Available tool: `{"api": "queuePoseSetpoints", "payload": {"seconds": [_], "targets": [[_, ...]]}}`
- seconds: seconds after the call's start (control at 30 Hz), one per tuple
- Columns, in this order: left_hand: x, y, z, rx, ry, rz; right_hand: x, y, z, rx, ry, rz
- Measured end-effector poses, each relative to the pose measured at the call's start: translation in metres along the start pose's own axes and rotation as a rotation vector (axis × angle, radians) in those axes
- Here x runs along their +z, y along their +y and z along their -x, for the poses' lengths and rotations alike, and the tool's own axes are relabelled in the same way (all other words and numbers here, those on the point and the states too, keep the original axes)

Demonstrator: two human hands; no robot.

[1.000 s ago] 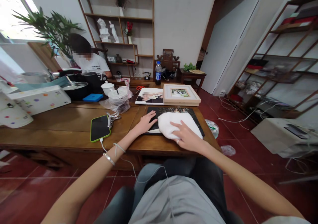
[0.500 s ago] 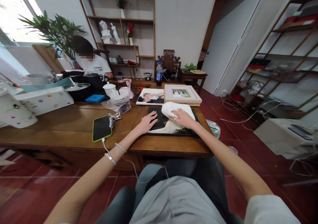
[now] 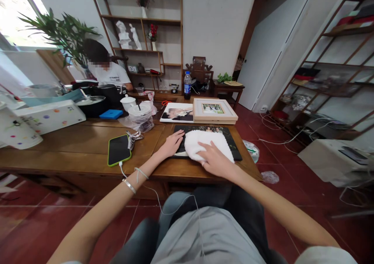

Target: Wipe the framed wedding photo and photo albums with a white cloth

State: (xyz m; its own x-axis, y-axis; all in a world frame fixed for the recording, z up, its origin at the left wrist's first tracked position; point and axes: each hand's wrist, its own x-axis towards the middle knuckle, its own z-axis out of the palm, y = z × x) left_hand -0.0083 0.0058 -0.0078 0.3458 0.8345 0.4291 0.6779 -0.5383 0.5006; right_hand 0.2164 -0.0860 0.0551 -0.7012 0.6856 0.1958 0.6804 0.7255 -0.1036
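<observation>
A dark photo panel (image 3: 230, 139) lies flat near the table's front edge, with small printed figures showing at its far side. My left hand (image 3: 172, 144) rests flat at the panel's left edge, fingers stretched out, holding nothing. A fluffy white cloth (image 3: 193, 143) covers the panel's middle down to its near edge. My right hand (image 3: 216, 159) presses on this cloth and grips it, thumb side toward the near edge. Whatever part of the picture lies under the cloth is hidden.
Behind the panel lie a framed photo (image 3: 214, 117) and a photo print (image 3: 177, 112). To the left are a phone (image 3: 119, 150) on a cable, a lidded cup (image 3: 138, 112) in plastic and a blue box (image 3: 111, 114). Another person (image 3: 109, 75) sits across the table.
My right hand has drawn the white cloth toward me across the panel, uncovering its far part and covering the pale near area. My left hand stays in place.
</observation>
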Motion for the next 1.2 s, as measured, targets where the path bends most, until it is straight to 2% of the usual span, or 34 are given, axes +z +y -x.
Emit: {"api": "queuePoseSetpoints", "payload": {"seconds": [0.1, 0.2, 0.37, 0.53, 0.7, 0.8, 0.9, 1.03, 1.2], "targets": [[-0.001, 0.003, 0.001, -0.005, 0.009, 0.016, -0.005, -0.026, 0.017, -0.025, -0.042, -0.052], [-0.002, 0.005, 0.001, -0.007, 0.009, 0.009, -0.006, -0.029, 0.018, -0.021, -0.039, -0.074], [-0.002, 0.004, 0.0, -0.006, -0.009, 0.004, 0.0, 0.013, -0.011, 0.005, 0.041, -0.035], [-0.001, 0.001, 0.0, -0.014, -0.007, 0.008, -0.001, 0.061, -0.046, 0.054, 0.029, 0.012], [-0.002, 0.002, 0.001, 0.016, -0.014, -0.011, -0.001, 0.077, -0.065, 0.134, 0.028, 0.031], [-0.001, 0.001, 0.0, 0.014, -0.01, -0.008, 0.005, 0.07, -0.068, 0.159, 0.016, 0.057], [-0.001, 0.001, 0.0, 0.001, -0.009, 0.002, 0.009, 0.051, -0.061, 0.102, 0.0, 0.071], [-0.003, 0.004, 0.0, 0.006, -0.016, 0.002, 0.006, 0.014, -0.034, -0.025, -0.037, 0.026], [-0.005, 0.006, 0.001, -0.009, -0.022, -0.002, -0.003, -0.022, 0.003, -0.055, -0.061, -0.044]]}}
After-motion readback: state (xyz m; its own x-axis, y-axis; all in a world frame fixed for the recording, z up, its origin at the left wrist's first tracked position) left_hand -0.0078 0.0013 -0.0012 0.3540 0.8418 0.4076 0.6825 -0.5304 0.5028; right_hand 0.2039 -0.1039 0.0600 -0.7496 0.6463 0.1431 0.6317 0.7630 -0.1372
